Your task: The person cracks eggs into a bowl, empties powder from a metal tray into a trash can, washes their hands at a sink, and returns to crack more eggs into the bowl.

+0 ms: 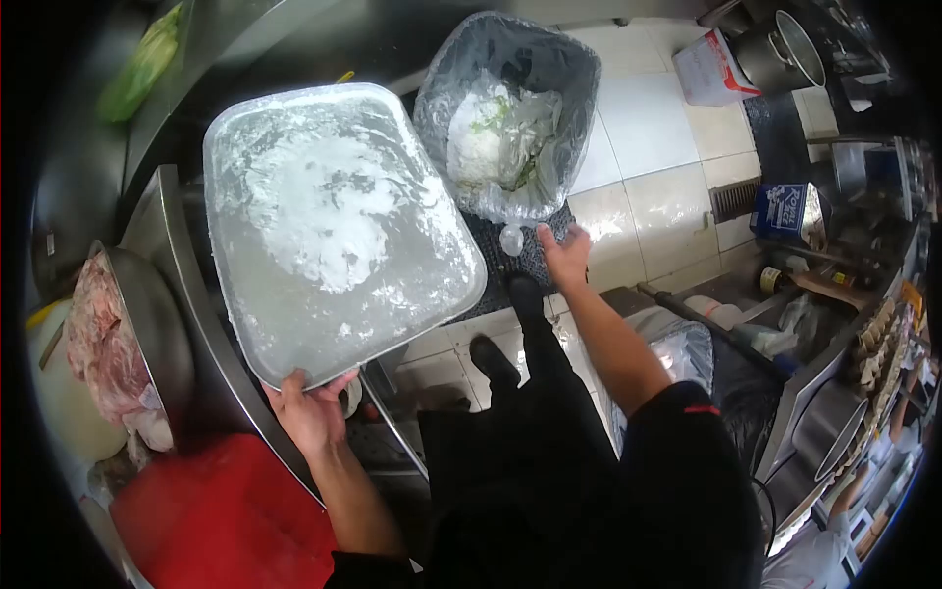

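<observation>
My left hand [312, 410] grips the near edge of a large metal tray [422, 294], its fingers wrapped around the rim. White powder [324, 201] coats much of the tray's inside, thickest in the middle. Beside the tray stands a bin [579, 74] lined with a clear plastic bag. White stuff and some green scraps [496, 118] lie inside it. My right hand [564, 255] is just off the bin's near side, thumb and fingers apart, with nothing seen in it. A bunched knob of the clear bag [511, 240] sticks out close to my thumb.
At left, a metal bowl of raw meat [108, 344] stands beside a red cloth or bag [231, 520]. A steel counter edge [211, 294] runs past the tray. On the tiled floor [648, 128] are a blue tin [785, 211] and a pot [785, 54]. Another person [824, 550] is at lower right.
</observation>
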Tool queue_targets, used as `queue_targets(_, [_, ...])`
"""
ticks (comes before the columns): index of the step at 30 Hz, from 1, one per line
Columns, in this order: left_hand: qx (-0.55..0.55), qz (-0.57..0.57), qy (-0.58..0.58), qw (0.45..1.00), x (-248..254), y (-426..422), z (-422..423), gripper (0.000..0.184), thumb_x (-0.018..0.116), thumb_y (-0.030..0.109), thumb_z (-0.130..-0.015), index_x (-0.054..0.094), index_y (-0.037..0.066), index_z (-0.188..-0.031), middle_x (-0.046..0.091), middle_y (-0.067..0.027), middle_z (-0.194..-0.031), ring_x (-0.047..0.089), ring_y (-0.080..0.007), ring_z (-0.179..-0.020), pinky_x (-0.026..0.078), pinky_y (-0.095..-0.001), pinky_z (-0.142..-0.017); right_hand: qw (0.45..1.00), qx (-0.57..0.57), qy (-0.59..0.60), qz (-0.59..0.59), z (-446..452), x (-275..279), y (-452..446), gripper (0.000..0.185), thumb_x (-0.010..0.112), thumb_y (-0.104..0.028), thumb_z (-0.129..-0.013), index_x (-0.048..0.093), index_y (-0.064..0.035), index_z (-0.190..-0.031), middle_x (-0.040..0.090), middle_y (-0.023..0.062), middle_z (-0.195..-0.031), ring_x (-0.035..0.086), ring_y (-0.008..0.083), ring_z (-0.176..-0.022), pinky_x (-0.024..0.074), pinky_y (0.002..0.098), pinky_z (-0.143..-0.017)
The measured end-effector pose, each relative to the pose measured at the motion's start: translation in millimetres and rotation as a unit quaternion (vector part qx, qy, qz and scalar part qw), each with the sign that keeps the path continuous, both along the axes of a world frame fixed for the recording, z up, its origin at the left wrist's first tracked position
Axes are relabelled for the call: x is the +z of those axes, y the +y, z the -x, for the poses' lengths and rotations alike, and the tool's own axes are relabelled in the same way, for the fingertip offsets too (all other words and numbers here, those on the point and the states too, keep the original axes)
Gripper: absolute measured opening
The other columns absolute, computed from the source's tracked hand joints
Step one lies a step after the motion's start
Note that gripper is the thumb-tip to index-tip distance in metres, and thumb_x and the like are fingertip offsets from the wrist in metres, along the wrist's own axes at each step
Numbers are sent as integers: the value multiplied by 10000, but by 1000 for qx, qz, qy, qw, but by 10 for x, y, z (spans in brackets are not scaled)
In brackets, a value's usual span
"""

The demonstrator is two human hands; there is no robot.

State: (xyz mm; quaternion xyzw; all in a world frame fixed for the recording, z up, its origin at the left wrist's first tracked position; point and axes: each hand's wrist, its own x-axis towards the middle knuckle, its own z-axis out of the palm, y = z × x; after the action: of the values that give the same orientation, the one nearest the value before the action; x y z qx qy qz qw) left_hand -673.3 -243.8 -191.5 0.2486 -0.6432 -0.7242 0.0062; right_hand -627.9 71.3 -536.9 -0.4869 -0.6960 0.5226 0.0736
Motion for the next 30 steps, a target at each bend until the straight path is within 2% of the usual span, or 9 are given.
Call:
queue_targets(3, [7,0,-12,1000,3,-3,50,557,403,35,-891,316,76,-1439,470,-206,-1347,602,-399,-1094,658,-488,-628,920,-96,251,286,523,109,-229,531,727,-230,-891,444,-1,-1277,596,121,-1140,629,269,-941,536,416,-735])
queue_targets(6, [11,7,-18,1000,46,7,48,541,401,43,-903,320,74,-1437,481,-206,-1342,613,-397,-1075,658,-474,-607,827,-200,235,470,982,157,-497,529,730,-228,-874,473,43,-1248,633,142,-1038,645,277,-811,543,411,-689])
queue_targets(13, [10,7,8,1000,82,27,-21,576,413,43,-882,309,94,-1446,477,-209,-1336,611,-402,-1068,660,-481,-596,864,-256,21,433,1246,94,-758,586,536,-499,-953,602,62,-1108,649,154,-925,604,282,-827,486,484,-694])
queue_targets(15, [10,15,0,1000,104,54,-20,577,420,38,-881,312,100,-1445,485,-201,-1325,612,-400,-1061,657,-484,-584,847,-117,2,519,1233,-142,-880,815,487,-605,-950,458,91,-1372,608,231,-1225,594,363,-1126,472,516,-949])
queue_targets(18, [16,20,9,1000,151,170,-3,570,420,32,-878,318,100,-1435,489,-195,-1315,620,-397,-1039,657,-481,-578,798,-5,19,602,1044,575,-795,717,496,-550,-977,503,91,-1298,626,234,-1136,641,327,-979,539,461,-808])
queue_targets(23, [15,35,3,999,179,226,-21,543,421,38,-863,366,89,-1401,500,-191,-1284,623,-380,-1028,656,-465,-600,940,8,-75,333,899,-162,-362,407,588,-366,-971,639,37,-967,555,92,-604,481,204,-434,392,362,-427])
queue_targets(25, [24,42,4,999,164,214,-38,534,423,42,-865,370,83,-1395,504,-193,-1271,625,-376,-1019,656,-455,-585,982,124,-142,-11,1010,-165,41,596,627,-422,-903,543,109,-1161,667,280,-1065,677,398,-958,535,461,-830])
queue_targets(26, [29,44,6,999,168,225,-36,531,424,45,-866,371,79,-1393,506,-194,-1266,627,-374,-1013,655,-449,-575,982,116,-138,60,1146,120,371,712,622,-450,-889,456,118,-1285,549,356,-1273,550,453,-1203,443,454,-1027])
queue_targets(30, [41,45,-1,998,118,197,-19,529,426,52,-865,369,69,-1390,508,-196,-1259,628,-374,-994,653,-447,-562,983,120,-120,-73,1622,-13,1583,601,587,-421,-922,459,100,-1193,628,335,-1123,622,459,-1076,508,479,-911])
